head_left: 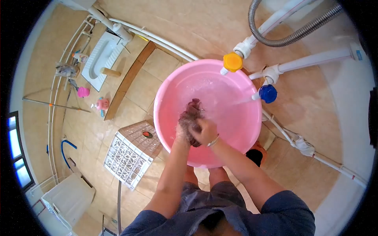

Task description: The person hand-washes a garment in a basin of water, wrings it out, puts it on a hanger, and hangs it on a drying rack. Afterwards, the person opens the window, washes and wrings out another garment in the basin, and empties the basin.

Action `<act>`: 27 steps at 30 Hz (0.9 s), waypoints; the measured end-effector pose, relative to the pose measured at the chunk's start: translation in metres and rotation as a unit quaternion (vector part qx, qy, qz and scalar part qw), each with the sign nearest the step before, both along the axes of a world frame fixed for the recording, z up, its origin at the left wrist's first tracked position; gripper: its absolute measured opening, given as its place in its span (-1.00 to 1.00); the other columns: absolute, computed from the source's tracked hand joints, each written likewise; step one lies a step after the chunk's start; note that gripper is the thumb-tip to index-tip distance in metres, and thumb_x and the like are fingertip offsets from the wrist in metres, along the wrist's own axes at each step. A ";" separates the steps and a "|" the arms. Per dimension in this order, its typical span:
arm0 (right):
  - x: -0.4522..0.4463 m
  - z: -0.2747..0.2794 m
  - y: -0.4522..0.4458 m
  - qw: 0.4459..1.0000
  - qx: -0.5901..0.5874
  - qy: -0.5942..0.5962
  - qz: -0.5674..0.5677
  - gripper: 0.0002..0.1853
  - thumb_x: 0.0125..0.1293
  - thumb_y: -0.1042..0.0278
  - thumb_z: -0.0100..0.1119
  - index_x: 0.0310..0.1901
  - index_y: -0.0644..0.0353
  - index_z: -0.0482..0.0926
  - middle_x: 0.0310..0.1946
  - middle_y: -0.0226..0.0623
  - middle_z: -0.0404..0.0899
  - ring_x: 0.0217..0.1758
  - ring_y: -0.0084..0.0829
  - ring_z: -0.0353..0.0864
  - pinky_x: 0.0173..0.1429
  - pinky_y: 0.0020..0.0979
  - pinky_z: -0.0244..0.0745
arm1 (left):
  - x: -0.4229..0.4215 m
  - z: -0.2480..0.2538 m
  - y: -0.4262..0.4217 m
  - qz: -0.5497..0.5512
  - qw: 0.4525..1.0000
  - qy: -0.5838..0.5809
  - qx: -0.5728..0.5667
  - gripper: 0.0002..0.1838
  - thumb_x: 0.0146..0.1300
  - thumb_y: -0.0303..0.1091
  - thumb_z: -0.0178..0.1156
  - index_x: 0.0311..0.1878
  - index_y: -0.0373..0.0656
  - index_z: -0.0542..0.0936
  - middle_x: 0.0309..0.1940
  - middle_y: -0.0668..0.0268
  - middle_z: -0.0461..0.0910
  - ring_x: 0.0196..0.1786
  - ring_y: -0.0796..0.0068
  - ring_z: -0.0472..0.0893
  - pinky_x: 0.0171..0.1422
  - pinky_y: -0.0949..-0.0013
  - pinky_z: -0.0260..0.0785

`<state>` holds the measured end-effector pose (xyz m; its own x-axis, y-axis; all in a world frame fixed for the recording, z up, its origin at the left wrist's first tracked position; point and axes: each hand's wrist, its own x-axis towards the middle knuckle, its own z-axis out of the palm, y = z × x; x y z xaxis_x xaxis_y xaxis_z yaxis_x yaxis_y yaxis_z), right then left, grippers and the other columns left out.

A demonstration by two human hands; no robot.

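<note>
A large pink basin (242, 133) holds water, with some foam near its far side. Over its near left part, a wet dark brown cloth (193, 114) is bunched between both hands. My left hand (182, 131) is closed on the cloth from the left, its fingers partly hidden behind the fabric. From the right, my right hand (206, 131) grips the same cloth, slightly blurred, with a bracelet at the wrist. Water runs into the basin from the tap with a blue knob (268, 93). A second tap with a yellow knob (232, 62) stands over the far rim.
A white crate (128, 159) stands on the tiled floor left of the basin. Farther left are a squat toilet (103, 59), a pink soap bottle (102, 104) and a pink cup (83, 92). Pipes and a metal hose (291, 37) run along the wall.
</note>
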<state>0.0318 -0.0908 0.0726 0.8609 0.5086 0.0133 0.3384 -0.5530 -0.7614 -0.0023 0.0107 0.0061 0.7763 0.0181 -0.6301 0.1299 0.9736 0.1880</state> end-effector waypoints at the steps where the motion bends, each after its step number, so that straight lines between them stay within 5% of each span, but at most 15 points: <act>1: 0.013 -0.014 -0.003 0.998 0.016 -0.005 -0.067 -0.70 -0.05 0.07 0.11 -0.39 0.12 0.51 -0.51 -0.12 0.47 -0.44 -0.14 0.48 -0.37 -0.20 0.39 | 0.011 0.045 -0.005 -0.008 0.986 0.117 0.115 -0.65 0.17 -0.25 -0.05 -0.04 -0.26 0.36 -0.15 0.17 0.43 -0.15 0.27 0.45 -0.02 0.25 0.34; 3: 0.051 -0.029 -0.018 0.969 -0.223 0.066 -0.080 -0.73 -0.04 0.15 0.08 -0.31 0.08 0.53 -0.44 -0.15 0.50 -0.33 -0.16 0.49 -0.27 -0.22 0.39 | 0.015 0.066 -0.016 -0.128 0.952 0.163 0.224 -0.54 0.19 -0.18 -0.08 0.07 -0.29 0.25 -0.04 0.15 0.37 -0.07 0.28 0.41 0.04 0.27 0.27; 6: 0.067 -0.062 -0.043 0.968 -0.252 0.012 -0.012 -0.59 0.03 0.12 0.02 -0.08 0.10 0.42 -0.26 -0.14 0.47 -0.19 -0.16 0.45 -0.12 -0.28 0.37 | 0.014 0.053 -0.015 -0.185 0.904 0.171 0.346 -0.44 0.12 -0.11 0.06 0.09 -0.28 0.23 0.00 0.14 0.34 0.08 0.24 0.32 0.12 0.26 0.16; 8: 0.069 -0.072 -0.053 0.950 -0.221 0.145 -0.167 -0.52 0.08 0.08 -0.01 0.04 0.08 0.29 -0.07 -0.05 0.36 -0.03 -0.10 0.35 -0.01 -0.21 0.30 | 0.004 0.026 -0.003 -0.291 0.753 0.218 0.549 -0.52 0.13 -0.21 0.02 0.10 -0.21 0.27 0.00 0.11 0.36 0.10 0.23 0.31 0.12 0.32 0.16; 10: 0.030 -0.044 -0.037 0.933 -0.357 -0.039 -0.001 -0.50 0.10 0.16 -0.01 0.11 -0.03 0.21 0.14 -0.04 0.11 0.17 0.10 0.06 0.09 -0.02 0.16 | -0.002 0.017 -0.001 -0.245 0.770 0.196 0.555 -0.49 0.14 -0.17 0.02 0.13 -0.17 0.24 0.05 0.08 0.31 0.12 0.22 0.29 0.16 0.32 0.12; 12: 0.002 -0.080 -0.050 0.895 -0.386 -0.158 0.159 -0.56 0.03 0.18 0.05 0.02 -0.08 0.31 0.03 -0.10 0.24 0.08 0.01 0.21 0.03 -0.07 0.23 | -0.003 0.008 -0.002 -0.198 0.810 0.249 0.493 -0.46 0.15 -0.13 -0.01 0.16 -0.15 0.19 0.09 0.12 0.27 0.13 0.22 0.28 0.17 0.33 0.11; 14: 0.019 -0.092 -0.047 0.891 -0.416 -0.033 0.179 -0.61 0.01 0.19 0.07 -0.05 -0.06 0.37 -0.03 -0.14 0.27 0.02 -0.04 0.26 -0.01 -0.10 0.27 | -0.004 -0.003 0.001 -0.171 0.850 0.231 0.442 -0.42 0.16 -0.04 -0.02 0.19 -0.13 0.16 0.11 0.17 0.25 0.14 0.23 0.27 0.19 0.33 0.09; 15: 0.024 -0.094 -0.044 0.873 -0.438 0.092 0.192 -0.65 -0.02 0.20 0.09 -0.13 -0.05 0.42 -0.08 -0.18 0.31 -0.04 -0.09 0.32 -0.05 -0.13 0.31 | 0.000 0.006 0.004 -0.162 0.922 0.227 0.268 -0.40 0.17 0.03 -0.08 0.18 -0.14 0.17 0.11 0.17 0.26 0.13 0.23 0.27 0.18 0.28 0.10; 16: 0.024 -0.081 -0.040 0.873 -0.438 0.091 0.193 -0.65 -0.02 0.20 0.09 -0.13 -0.05 0.42 -0.08 -0.18 0.31 -0.04 -0.09 0.32 -0.05 -0.13 0.31 | 0.002 0.012 0.006 -0.146 0.962 0.214 0.085 -0.38 0.17 0.10 -0.13 0.17 -0.15 0.19 0.10 0.17 0.27 0.13 0.23 0.27 0.18 0.22 0.11; 18: 0.026 -0.042 -0.028 0.919 -0.267 0.042 0.288 -0.73 -0.06 0.17 0.13 -0.29 0.06 0.48 -0.14 -0.20 0.33 -0.11 -0.17 0.37 -0.11 -0.18 0.35 | 0.004 0.009 0.009 -0.152 0.973 0.168 0.037 -0.38 0.17 0.13 -0.15 0.14 -0.15 0.22 0.06 0.17 0.31 0.07 0.22 0.32 0.13 0.19 0.17; 20: 0.025 0.014 -0.019 0.905 -0.258 0.051 0.335 -0.69 -0.09 0.09 0.17 -0.33 0.09 0.50 -0.13 -0.20 0.32 -0.12 -0.20 0.35 -0.14 -0.22 0.37 | -0.001 0.005 0.011 -0.166 0.981 0.081 -0.062 -0.36 0.15 0.19 -0.20 0.09 -0.16 0.27 -0.02 0.16 0.38 -0.04 0.21 0.42 0.03 0.11 0.29; 21: 0.021 0.030 -0.020 0.922 -0.158 0.012 0.354 -0.65 -0.12 0.04 0.19 -0.36 0.11 0.49 -0.12 -0.19 0.31 -0.12 -0.17 0.33 -0.11 -0.18 0.35 | -0.004 0.011 0.016 -0.168 0.977 -0.013 -0.132 -0.48 0.20 0.05 -0.15 0.04 -0.17 0.32 -0.10 0.15 0.43 -0.13 0.21 0.47 -0.01 0.14 0.33; 24: 0.017 0.055 -0.024 0.938 -0.003 -0.090 0.336 -0.61 -0.14 -0.02 0.21 -0.39 0.12 0.49 -0.10 -0.19 0.30 -0.11 -0.10 0.29 -0.05 -0.10 0.29 | 0.005 0.044 0.007 -0.103 0.992 0.001 -0.074 -0.60 0.21 -0.12 -0.11 -0.01 -0.21 0.36 -0.12 0.16 0.43 -0.16 0.25 0.48 -0.04 0.19 0.37; 26: 0.013 0.059 -0.021 0.939 0.054 -0.155 0.301 -0.61 -0.13 -0.04 0.20 -0.40 0.12 0.49 -0.08 -0.18 0.29 -0.10 -0.05 0.27 -0.02 -0.06 0.25 | -0.006 0.051 0.001 -0.064 0.992 -0.107 0.015 -0.61 0.23 -0.19 -0.17 0.04 -0.23 0.31 -0.07 0.17 0.41 -0.08 0.32 0.45 0.03 0.29 0.35; 27: 0.009 0.059 -0.018 0.963 0.141 -0.128 0.193 -0.61 -0.10 -0.03 0.19 -0.36 0.13 0.47 -0.06 -0.16 0.28 -0.09 0.00 0.26 0.00 -0.03 0.21 | 0.002 0.080 -0.009 -0.020 0.997 -0.071 0.003 -0.60 0.24 -0.19 -0.20 0.06 -0.23 0.30 -0.06 0.18 0.40 -0.05 0.34 0.43 0.06 0.31 0.32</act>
